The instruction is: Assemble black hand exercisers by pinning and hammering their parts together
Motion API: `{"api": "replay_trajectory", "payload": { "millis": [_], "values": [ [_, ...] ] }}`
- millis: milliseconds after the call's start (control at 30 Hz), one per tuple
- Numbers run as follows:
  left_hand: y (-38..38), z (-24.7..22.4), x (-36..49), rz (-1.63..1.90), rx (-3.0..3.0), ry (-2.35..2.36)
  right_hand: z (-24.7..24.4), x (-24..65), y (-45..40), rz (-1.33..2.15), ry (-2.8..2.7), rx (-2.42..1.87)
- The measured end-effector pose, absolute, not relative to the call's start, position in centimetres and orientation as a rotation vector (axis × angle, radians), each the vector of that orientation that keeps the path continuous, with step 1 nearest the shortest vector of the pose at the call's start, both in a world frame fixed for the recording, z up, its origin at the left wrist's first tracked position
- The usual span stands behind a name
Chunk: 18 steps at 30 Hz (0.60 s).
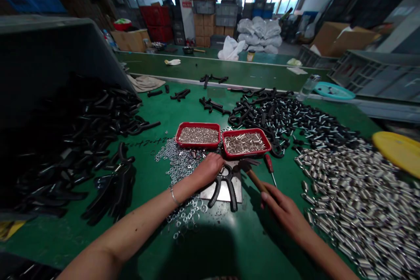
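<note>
- The green table (157,245) carried everything, with a second green bench beyond it and crates and sacks farther back.
- A big heap of black handle parts (82,140) filled the left side; another black heap mixed with metal pieces (282,118) lay at upper right.
- A wide spread of short silver tubes (354,197) covered the right side, next to a yellow disc (398,148).
- Two red trays (197,134) of small metal parts sat side by side just beyond the hands, with loose washers (179,162) scattered in front of the left one.
- A flat metal plate (225,190) lay between the hands, serving as a base.
- On it lay the black clamp (225,183), its two legs splayed toward the person and its joint end pointing away, under the left hand.
- The left hand (210,168) was closed down over the clamp's joint end, fingers curled on it, pinning it to the plate.
- The right hand (284,210) was wrapped shut around the wooden handle of a hammer (251,170); the handle ran up and left from the fist, so the head hung just right of the clamp's joint, close to the left fingers.
- A red-handled screwdriver (270,166) lay just beside the hammer, untouched.
</note>
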<state>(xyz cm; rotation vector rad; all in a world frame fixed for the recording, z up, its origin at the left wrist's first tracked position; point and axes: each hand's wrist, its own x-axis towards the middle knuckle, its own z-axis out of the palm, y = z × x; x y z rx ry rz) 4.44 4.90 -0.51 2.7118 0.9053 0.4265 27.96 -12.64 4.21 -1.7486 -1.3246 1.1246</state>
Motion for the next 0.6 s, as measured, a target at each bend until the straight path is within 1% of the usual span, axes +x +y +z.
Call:
{"api": "replay_trajectory", "payload": {
  "millis": [133, 233, 400, 600],
  "values": [
    [5.7, 0.2, 4.5, 0.439, 2.398, 0.962, 3.9, 28.0, -12.3, 1.209, -1.276, -1.765],
    [5.7, 0.5, 4.5, 0.449, 2.324, 0.992, 3.6, 27.4, -12.4, 1.298, -1.120, -1.737],
    [5.6, 0.6, 4.6, 0.424, 2.377, 1.041, 3.3, 26.9, -12.6, 1.405, -0.887, -1.656],
    [4.7, 0.3, 5.3, 0.364, 2.593, 1.028, 2.9, 27.3, -13.2, 1.408, -0.883, -1.669]
  ]
}}
